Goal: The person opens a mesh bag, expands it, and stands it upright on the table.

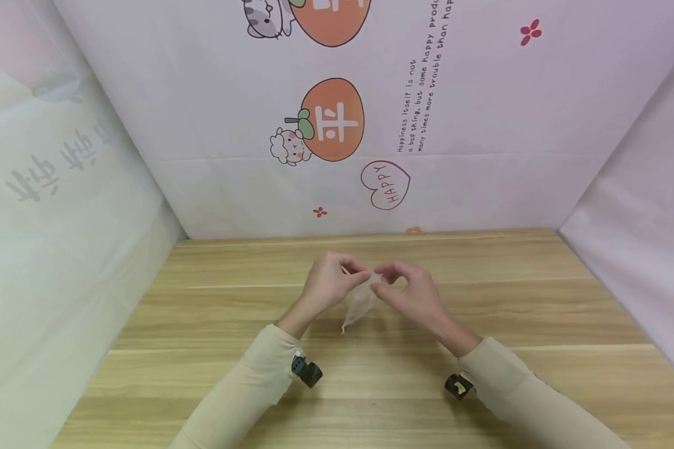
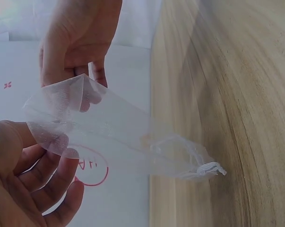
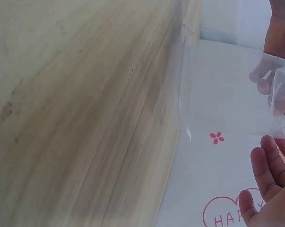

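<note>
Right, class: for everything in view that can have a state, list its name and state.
Sheer mesh drawstring pouch: held up, hanging; whether its mouth is open, cannot tell.
White cord: dangling at the pouch's lower end.
Left hand: pinching the pouch's upper edge.
Right hand: fingers curled at that edge.
Beige sleeves: covering both forearms.

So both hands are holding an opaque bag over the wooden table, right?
Not quite: the bag isn't opaque but see-through; the left wrist view shows fingertips through it. The left hand and right hand do hold it over the wooden table.
</note>
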Available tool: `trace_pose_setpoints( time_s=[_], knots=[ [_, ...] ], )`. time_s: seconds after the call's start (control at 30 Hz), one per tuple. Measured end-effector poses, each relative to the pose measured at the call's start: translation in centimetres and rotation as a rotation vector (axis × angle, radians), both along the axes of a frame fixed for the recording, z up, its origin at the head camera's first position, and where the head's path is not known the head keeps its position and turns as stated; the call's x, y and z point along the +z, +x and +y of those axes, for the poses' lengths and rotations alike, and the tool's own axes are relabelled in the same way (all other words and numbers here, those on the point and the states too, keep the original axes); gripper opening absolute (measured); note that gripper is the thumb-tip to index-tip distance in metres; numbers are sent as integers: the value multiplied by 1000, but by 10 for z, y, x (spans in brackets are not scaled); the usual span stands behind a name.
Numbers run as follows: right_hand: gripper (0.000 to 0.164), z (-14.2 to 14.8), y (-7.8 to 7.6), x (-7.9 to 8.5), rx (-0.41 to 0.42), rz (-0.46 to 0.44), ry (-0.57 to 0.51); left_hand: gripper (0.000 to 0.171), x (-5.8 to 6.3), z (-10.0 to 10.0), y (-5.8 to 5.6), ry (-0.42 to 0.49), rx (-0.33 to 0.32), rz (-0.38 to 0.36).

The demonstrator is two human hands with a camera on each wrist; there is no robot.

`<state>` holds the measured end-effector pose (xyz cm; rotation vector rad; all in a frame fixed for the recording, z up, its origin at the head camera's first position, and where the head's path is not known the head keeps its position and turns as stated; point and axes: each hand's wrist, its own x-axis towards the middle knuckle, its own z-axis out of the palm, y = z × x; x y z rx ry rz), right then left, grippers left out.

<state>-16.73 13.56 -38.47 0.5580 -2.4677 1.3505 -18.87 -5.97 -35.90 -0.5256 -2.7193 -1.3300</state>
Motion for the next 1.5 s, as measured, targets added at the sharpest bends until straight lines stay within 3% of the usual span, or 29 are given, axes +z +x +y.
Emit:
trace_pose_setpoints(
  time_s=[0.37, 0.7, 1.23, 1.5],
  knots=[
    [2, 1, -5, -2, -24, 200, 41, 6, 1, 2, 3, 12, -20, -39],
    [13, -2, -6, 1, -20, 297, 100, 6, 0, 4, 3, -10, -19, -15],
    [22, -5, -2, 5, -63, 147, 166, 6, 3, 4, 5, -59, -19, 30],
    [23, -4, -2, 7, -59, 13, 150, 7, 2, 3, 6, -77, -10, 28]
  ],
)
